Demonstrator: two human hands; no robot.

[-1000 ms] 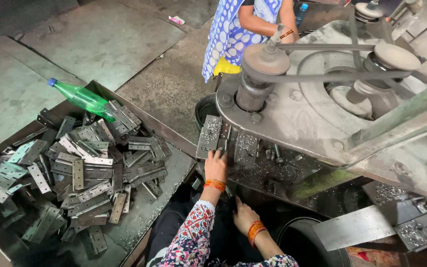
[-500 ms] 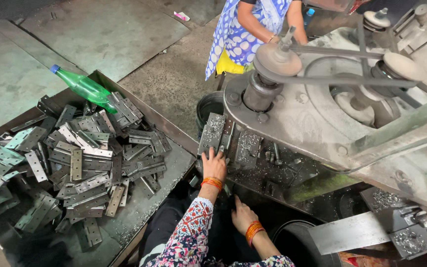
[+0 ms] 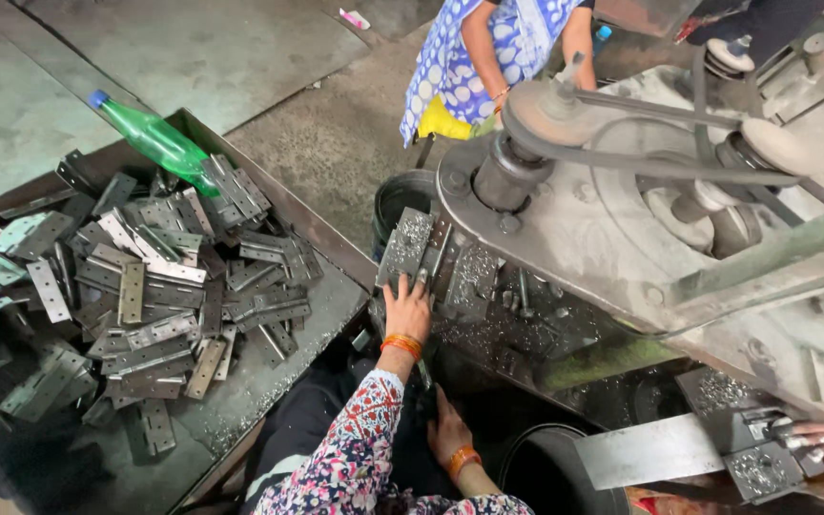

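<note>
Left hand: the left hand [image 3: 406, 307] reaches up to the edge of the machine bed [image 3: 488, 286]. Its fingers lie flat and spread on the metal, just below a grey metal plate [image 3: 405, 246] dusted with shiny chips. It presses there and grips nothing.
Right hand: the right hand [image 3: 448, 429] hangs low in the dark gap under the machine, near the person's lap. I cannot tell if it is clenched or loose, or if it holds a thing.
What changed: half a second ago and a second ago the left hand was on this same spot, and the right hand was low too. Only the view has slid a little. So the hands are staying put at the plate, not fetching a new piece.
Grey plate: it leans on the front of the machine bed, touching a second speckled plate [image 3: 470, 278] beside it.
Hinge pile: many flat metal hinges [image 3: 145, 286] lie heaped in a tray [image 3: 331, 286] to the left, well apart from both hands.
Bottle: a green plastic bottle [image 3: 156, 140] with a blue cap lies tilted on the far edge of the tray.
Machine: a big grey machine with a round pulley [image 3: 553, 112] and a belt sits above the hands.
Other person: someone in a blue dotted dress [image 3: 488, 48] stands behind the machine.
</note>
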